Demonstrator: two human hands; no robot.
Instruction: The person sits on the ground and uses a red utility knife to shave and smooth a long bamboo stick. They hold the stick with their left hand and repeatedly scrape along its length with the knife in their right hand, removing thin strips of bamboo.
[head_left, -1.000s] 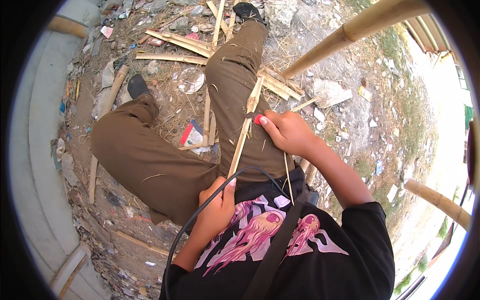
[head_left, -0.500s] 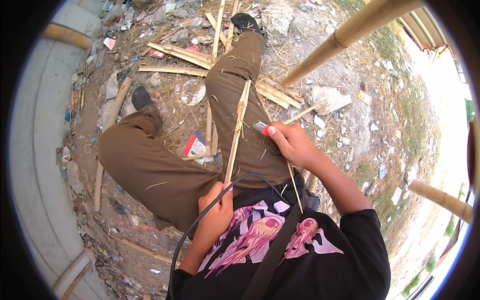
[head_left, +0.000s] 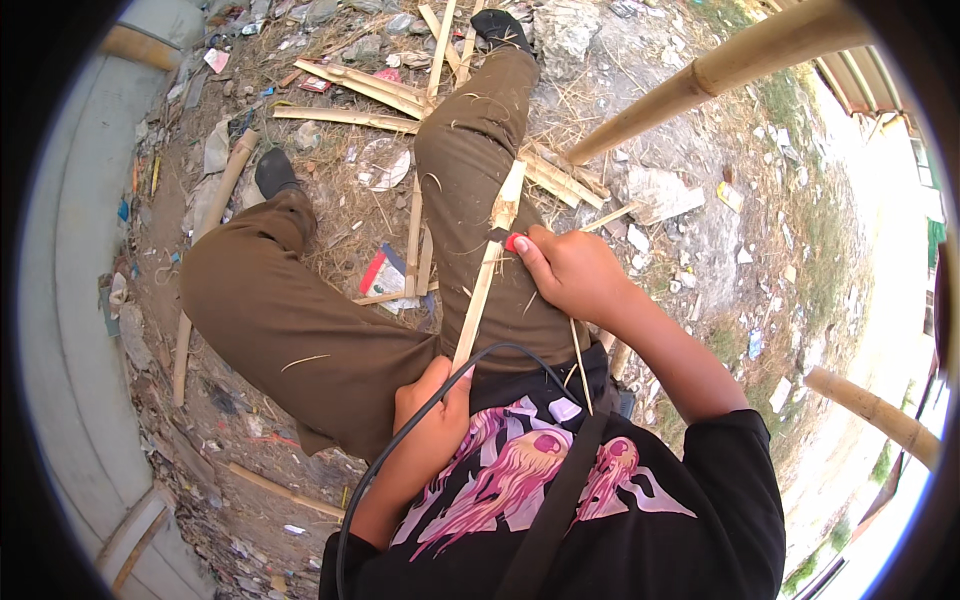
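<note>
Pale split strip (head_left: pixel 475 305) held along my right leg (head_left: pixel 460 190), with the red-handled blade (head_left: pixel 511 242) across it.
My left hand (head_left: pixel 432 405) is clamped around the strip's near end at my lap; my right hand (head_left: pixel 576 268), apart from it, farther out and to the right, is closed on the blade's handle. Hazard 1: the blade could skip off and cut the trouser leg directly beneath, caused by uneven fibres or excess force. Hazard 2: an overrun toward the near end could reach my left hand, which lies in line with the strip. Hazard 3: a slack left grip could let the strip roll. Hazard 4: the black cable (head_left: pixel 505 347), looping across the near end, could snag. Other split pieces (head_left: pixel 350 117) lie on the ground (head_left: pixel 340 235), far left.
</note>
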